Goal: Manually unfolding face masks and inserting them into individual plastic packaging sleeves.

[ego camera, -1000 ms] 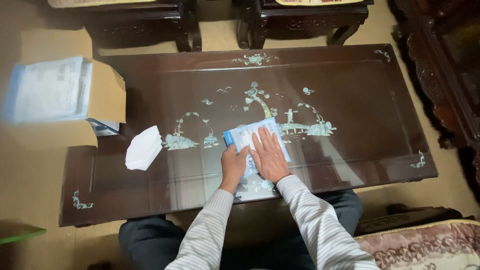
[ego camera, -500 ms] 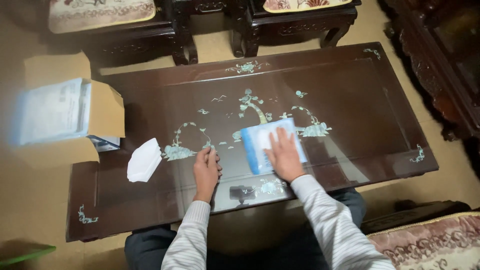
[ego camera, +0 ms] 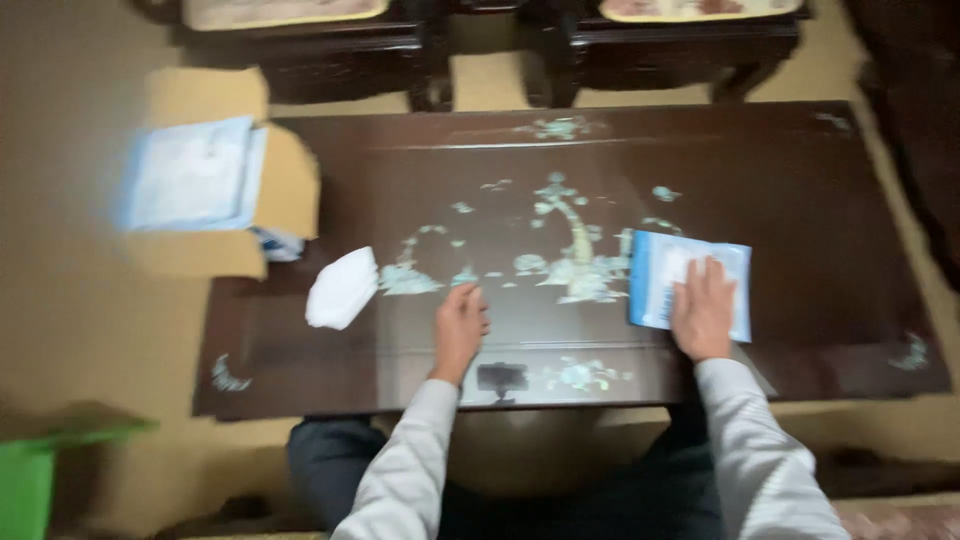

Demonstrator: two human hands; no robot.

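Dark inlaid table (ego camera: 800, 200), tan floor (ego camera: 70, 330), cardboard box (ego camera: 285, 185), wooden chairs (ego camera: 330, 45)

Left hand (ego camera: 460, 330) loosely curled, palm down; right hand (ego camera: 702, 315) flat, fingers spread; both arms extended forward

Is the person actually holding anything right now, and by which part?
Nothing is gripped. The right hand lies flat on the blue-and-white packet, pressing its lower right part against the table. The left hand rests on bare tabletop.

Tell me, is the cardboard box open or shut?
Open. The cardboard box has its flaps spread out, and a blue-and-white packet shows inside.
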